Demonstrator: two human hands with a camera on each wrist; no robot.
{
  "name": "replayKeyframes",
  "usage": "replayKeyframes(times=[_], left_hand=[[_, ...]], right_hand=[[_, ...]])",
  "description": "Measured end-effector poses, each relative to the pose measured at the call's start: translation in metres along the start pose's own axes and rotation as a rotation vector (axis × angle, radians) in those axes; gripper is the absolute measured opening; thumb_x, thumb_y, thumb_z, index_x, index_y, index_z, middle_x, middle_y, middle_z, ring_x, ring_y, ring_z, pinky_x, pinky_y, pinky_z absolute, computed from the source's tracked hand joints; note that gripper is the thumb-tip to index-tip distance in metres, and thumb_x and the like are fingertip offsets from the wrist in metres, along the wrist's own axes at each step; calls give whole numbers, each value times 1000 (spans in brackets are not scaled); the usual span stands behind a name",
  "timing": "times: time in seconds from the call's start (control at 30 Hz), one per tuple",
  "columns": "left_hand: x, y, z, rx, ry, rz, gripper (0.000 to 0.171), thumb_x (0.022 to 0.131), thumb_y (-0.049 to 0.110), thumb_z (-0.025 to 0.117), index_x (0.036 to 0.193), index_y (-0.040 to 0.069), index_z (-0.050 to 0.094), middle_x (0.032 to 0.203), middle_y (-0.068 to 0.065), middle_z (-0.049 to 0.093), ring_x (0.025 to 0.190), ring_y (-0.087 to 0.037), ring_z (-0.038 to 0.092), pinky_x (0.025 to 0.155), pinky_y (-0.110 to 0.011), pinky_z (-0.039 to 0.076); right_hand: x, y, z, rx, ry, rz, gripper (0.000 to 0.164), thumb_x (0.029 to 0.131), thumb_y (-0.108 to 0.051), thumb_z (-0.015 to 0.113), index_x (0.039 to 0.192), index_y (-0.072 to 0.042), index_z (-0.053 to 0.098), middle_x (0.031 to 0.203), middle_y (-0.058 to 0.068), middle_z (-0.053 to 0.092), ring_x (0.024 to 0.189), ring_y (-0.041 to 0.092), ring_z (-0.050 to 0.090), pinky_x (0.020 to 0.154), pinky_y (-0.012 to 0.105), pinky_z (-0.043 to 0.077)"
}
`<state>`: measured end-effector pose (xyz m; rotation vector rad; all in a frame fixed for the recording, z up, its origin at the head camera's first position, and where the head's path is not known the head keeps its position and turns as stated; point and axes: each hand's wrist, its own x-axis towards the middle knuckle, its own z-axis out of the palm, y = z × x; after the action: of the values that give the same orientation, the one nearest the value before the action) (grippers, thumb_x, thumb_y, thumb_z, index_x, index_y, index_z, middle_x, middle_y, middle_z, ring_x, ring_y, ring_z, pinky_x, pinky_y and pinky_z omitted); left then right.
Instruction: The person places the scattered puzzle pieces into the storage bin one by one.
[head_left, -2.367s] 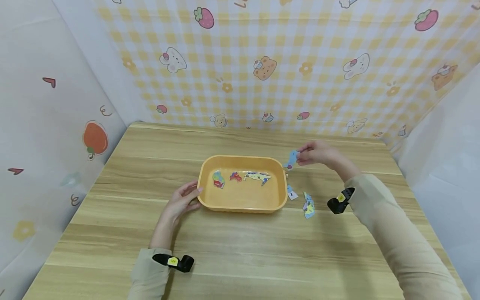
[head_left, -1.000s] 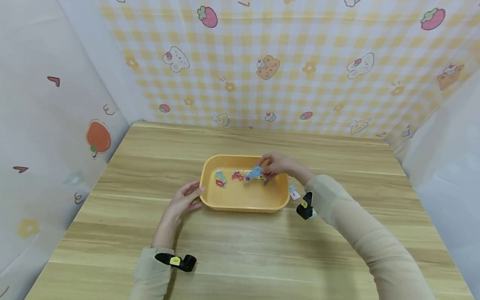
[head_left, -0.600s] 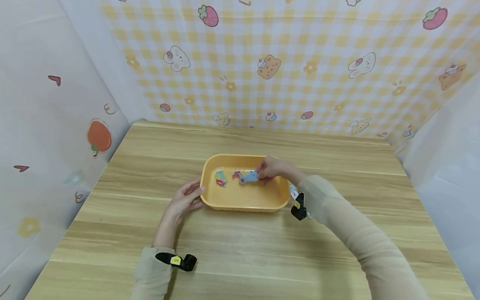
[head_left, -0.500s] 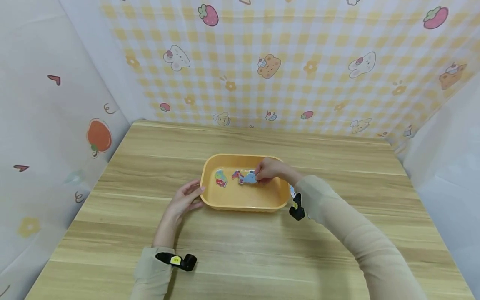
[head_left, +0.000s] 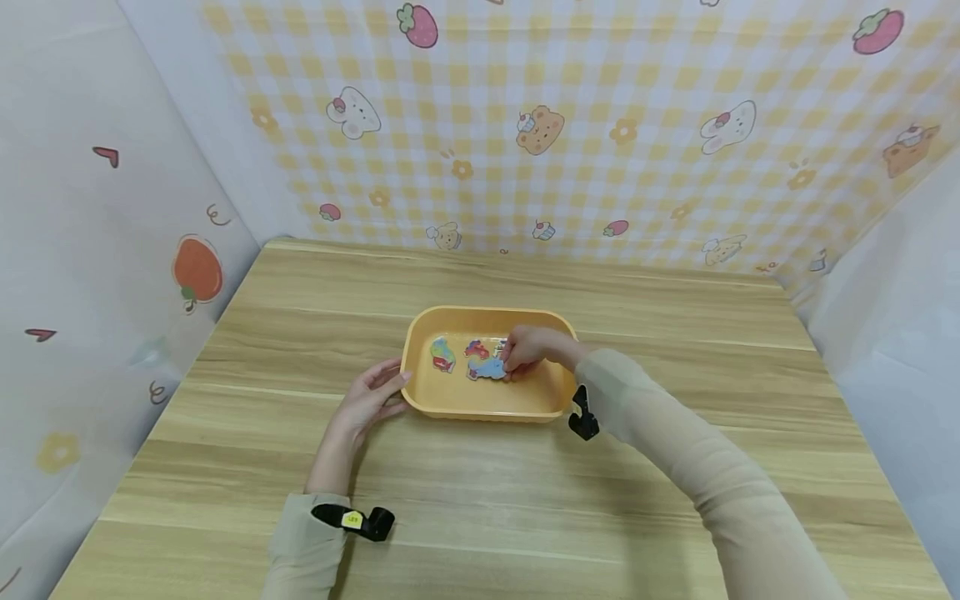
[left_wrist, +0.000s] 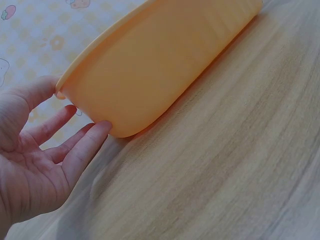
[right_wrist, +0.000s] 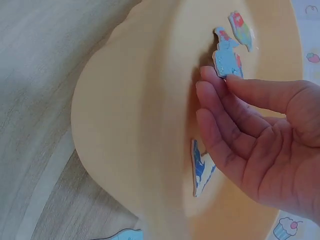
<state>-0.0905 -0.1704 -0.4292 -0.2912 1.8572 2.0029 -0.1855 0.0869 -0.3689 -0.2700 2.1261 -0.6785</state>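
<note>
A yellow plastic tray holds several flat, printed puzzle-like pieces. My left hand holds the tray's left end; in the left wrist view its thumb is at the rim and fingertips meet the outer wall. Inside the tray, my right hand pinches a light blue piece between thumb and fingertips, low over the floor. Behind that piece lies a red piece; a green-and-red piece is to the left. My right hand partly hides a pale piece with blue patches.
The tray stands on a wood-grain table. Just outside it, a light blue piece shows at the bottom of the right wrist view. A checked, printed curtain hangs behind the table, with white sheets at both sides.
My right hand has brought the light blue piece from beyond the tray's right end into it, then left and toward me, beside the red piece. My left hand stays at the tray.
</note>
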Motion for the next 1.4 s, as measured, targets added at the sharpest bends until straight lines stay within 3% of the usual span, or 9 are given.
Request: replayKeyframes(times=[0.07, 0.13, 0.3, 0.4, 0.6, 0.73, 1.07, 1.27, 1.4], left_hand=[[0, 1, 1, 1, -4, 0, 61, 89, 28, 59, 140, 6, 32, 143, -17, 35, 95, -12, 61, 84, -25, 55], [-1, 1, 1, -1, -5, -2, 62, 89, 28, 59, 140, 6, 32, 143, -18, 34, 96, -12, 61, 84, -25, 55], [1, 2, 2, 1, -5, 0, 60, 90, 25, 58, 140, 4, 32, 143, -19, 35, 96, -13, 61, 82, -25, 55], [1, 2, 2, 6, -4, 5, 59, 90, 24, 57, 139, 4, 32, 143, -19, 35, 96, -13, 61, 83, -25, 55], [1, 2, 2, 0, -7, 10, 60, 90, 25, 58, 139, 4, 32, 143, -19, 35, 95, -12, 61, 83, -26, 55], [1, 0, 1, 3, -11, 13, 61, 89, 27, 59, 140, 5, 32, 143, -18, 34, 95, -11, 61, 82, -25, 55], [1, 1, 1, 4, 20, -10, 60, 89, 28, 59, 139, 8, 33, 143, -16, 36, 97, -8, 59, 82, -23, 55], [0, 0, 1, 15, 13, -7, 59, 90, 27, 58, 140, 6, 32, 143, -18, 35, 99, -10, 58, 81, -22, 55], [0, 1, 1, 17, 9, -7, 59, 91, 26, 57, 140, 6, 32, 143, -18, 34, 96, -10, 59, 81, -22, 55]], right_hand=[[8, 6, 4, 10, 4, -17, 7, 87, -2, 56, 92, 3, 59, 76, 6, 69, 59, 5, 59, 62, 21, 56], [43, 32, 4, 39, -9, -45, 5, 85, -5, 60, 87, -1, 59, 74, 7, 69, 60, 9, 62, 59, 22, 57], [163, 123, 3, 114, -44, -76, 17, 77, -18, 73, 85, -9, 61, 73, 5, 70, 63, 14, 65, 56, 27, 57], [175, 130, 5, 82, -4, -55, 18, 79, -19, 71, 91, -9, 62, 76, 5, 70, 65, 15, 65, 57, 29, 57], [113, 89, 3, 76, 56, -76, 20, 80, -22, 69, 94, -9, 63, 77, 5, 71, 66, 13, 66, 60, 27, 58], [106, 91, -7, 62, 89, -121, 13, 83, -20, 64, 92, -11, 67, 74, 3, 70, 63, 13, 64, 56, 27, 57], [-17, 13, -19, 102, 153, -49, 30, 94, -9, 47, 116, 10, 54, 96, 21, 66, 69, 16, 63, 72, 30, 58], [-37, 11, -26, 117, 178, -37, 32, 94, -11, 47, 119, 9, 52, 109, 27, 62, 92, 33, 62, 87, 40, 54], [-35, 25, -34, 125, 207, -54, 31, 93, -14, 49, 116, 7, 53, 109, 23, 63, 93, 31, 62, 83, 36, 55]])
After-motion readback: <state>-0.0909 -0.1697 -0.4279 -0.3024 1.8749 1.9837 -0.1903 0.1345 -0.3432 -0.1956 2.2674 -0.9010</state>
